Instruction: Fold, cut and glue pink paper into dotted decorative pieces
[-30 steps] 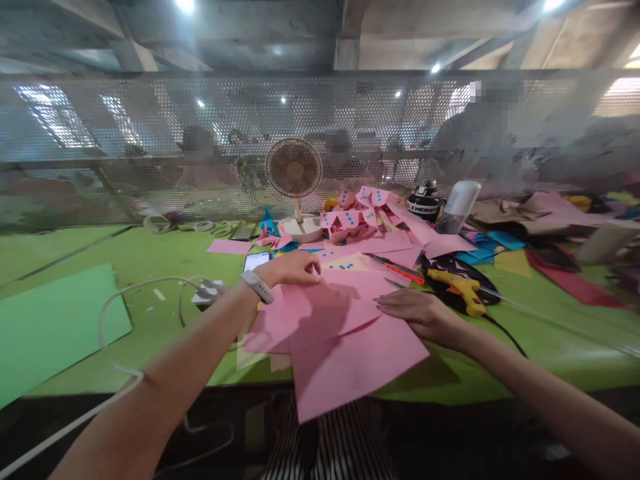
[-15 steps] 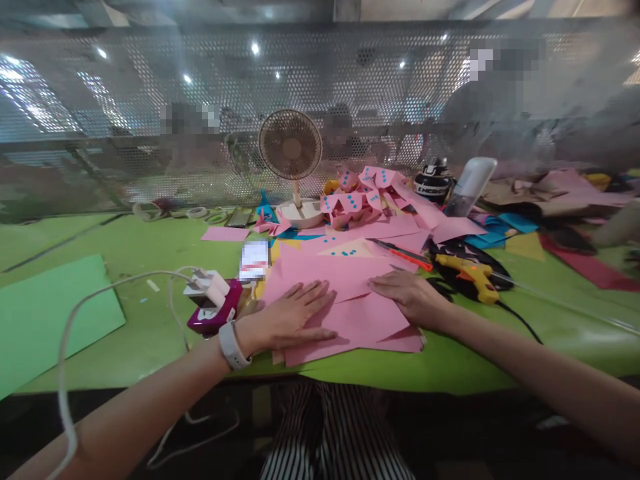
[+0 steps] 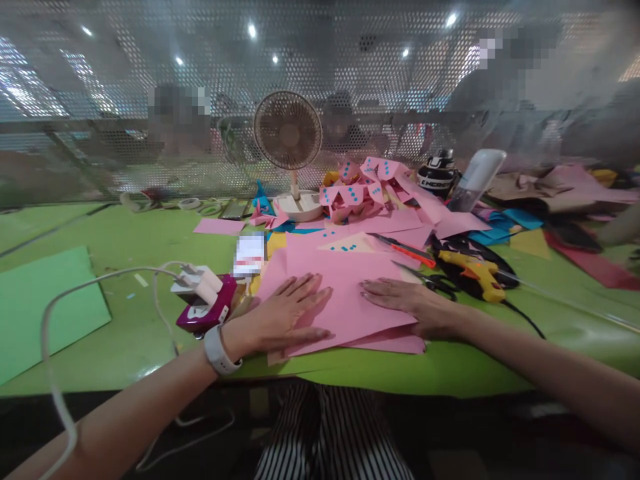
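Note:
A sheet of pink paper (image 3: 345,293) lies flat on a small pile of other pink sheets at the table's front edge. My left hand (image 3: 287,313) rests on its left side, palm down with the fingers spread. On the right side lies my right hand (image 3: 407,300), also flat, fingers stretched toward the middle. Neither hand grips anything. Just beyond my right hand are black-handled scissors (image 3: 443,285), partly covered, and an orange and black cutter knife (image 3: 407,252). A cream paper piece with blue dots (image 3: 345,245) shows behind the sheet.
A yellow glue gun (image 3: 475,272) lies to the right on a black object. A purple power block (image 3: 207,310) with white plugs and a cable stands left, beside a phone (image 3: 250,253). Behind are a fan (image 3: 289,130), dotted pink paper pieces (image 3: 357,193) and a bottle (image 3: 437,173).
The upper pink sheet's crease or slit near the middle no longer shows; the sheet now lies smooth. My right hand has shifted slightly and flattened. The camera view has tilted down a little.

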Tool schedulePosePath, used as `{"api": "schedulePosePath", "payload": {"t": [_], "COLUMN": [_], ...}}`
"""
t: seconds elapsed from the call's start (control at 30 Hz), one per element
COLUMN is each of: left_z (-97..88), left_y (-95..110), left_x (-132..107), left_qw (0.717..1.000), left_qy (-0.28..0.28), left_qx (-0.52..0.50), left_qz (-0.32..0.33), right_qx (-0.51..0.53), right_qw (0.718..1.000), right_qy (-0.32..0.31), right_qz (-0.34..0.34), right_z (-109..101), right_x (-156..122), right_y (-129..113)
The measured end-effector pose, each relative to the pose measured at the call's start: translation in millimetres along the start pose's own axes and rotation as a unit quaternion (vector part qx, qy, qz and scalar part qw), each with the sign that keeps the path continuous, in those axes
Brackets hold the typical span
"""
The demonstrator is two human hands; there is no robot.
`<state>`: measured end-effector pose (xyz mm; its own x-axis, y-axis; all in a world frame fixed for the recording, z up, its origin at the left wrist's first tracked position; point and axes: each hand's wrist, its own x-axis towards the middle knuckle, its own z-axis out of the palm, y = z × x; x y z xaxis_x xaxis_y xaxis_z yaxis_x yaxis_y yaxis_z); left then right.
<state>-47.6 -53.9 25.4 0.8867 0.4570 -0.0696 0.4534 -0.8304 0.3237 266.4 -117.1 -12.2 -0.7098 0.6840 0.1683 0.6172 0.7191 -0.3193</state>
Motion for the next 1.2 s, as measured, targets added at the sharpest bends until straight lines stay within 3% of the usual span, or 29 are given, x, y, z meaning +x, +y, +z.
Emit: {"api": "schedulePosePath", "payload": {"t": [0.13, 0.23, 0.33, 0.43, 0.53, 0.63, 0.77, 1.07, 1.2], "left_z": [-13.4, -23.9, -23.5, -12.9, -3.4, -0.1, -1.8, -17.2, -25.5], "left_y": [-11.6, -20.8, -22.4, -19.3, -19.5, -26.0, -34.0, -18.8, -13.5], "left_x": [-6.7, -10.9, -9.6, -5.2, -3.4, -3.8, -3.5, -15.8, -22.7], "left_qw": [0.997, 0.988, 0.982, 0.969, 0.959, 0.964, 0.978, 0.966, 0.950], "left_qy": [-0.050, -0.060, 0.007, 0.086, 0.107, 0.124, 0.143, 0.247, 0.259], "left_qx": [-0.043, -0.124, -0.185, -0.232, -0.261, -0.235, -0.137, 0.009, 0.075], "left_qz": [0.048, 0.076, 0.029, -0.009, -0.021, -0.009, 0.066, 0.079, 0.161], "right_qx": [0.076, 0.138, 0.180, 0.221, 0.264, 0.261, 0.228, 0.182, 0.107], "right_qw": [0.996, 0.983, 0.966, 0.956, 0.942, 0.946, 0.961, 0.935, 0.930], "right_qy": [0.035, 0.075, 0.092, 0.095, 0.109, 0.127, 0.146, 0.299, 0.352], "right_qz": [0.030, 0.096, 0.161, 0.170, 0.177, 0.143, 0.046, 0.058, 0.009], "right_z": [-0.6, -4.9, -10.0, -9.7, -3.9, 0.5, -1.6, -10.2, -20.5], "right_x": [1.4, 7.3, 14.3, 17.8, 16.6, 14.0, 13.0, 21.0, 16.3], "right_y": [0.9, -2.4, -5.8, -3.8, 2.4, 9.1, 12.7, -1.8, -11.0]}}
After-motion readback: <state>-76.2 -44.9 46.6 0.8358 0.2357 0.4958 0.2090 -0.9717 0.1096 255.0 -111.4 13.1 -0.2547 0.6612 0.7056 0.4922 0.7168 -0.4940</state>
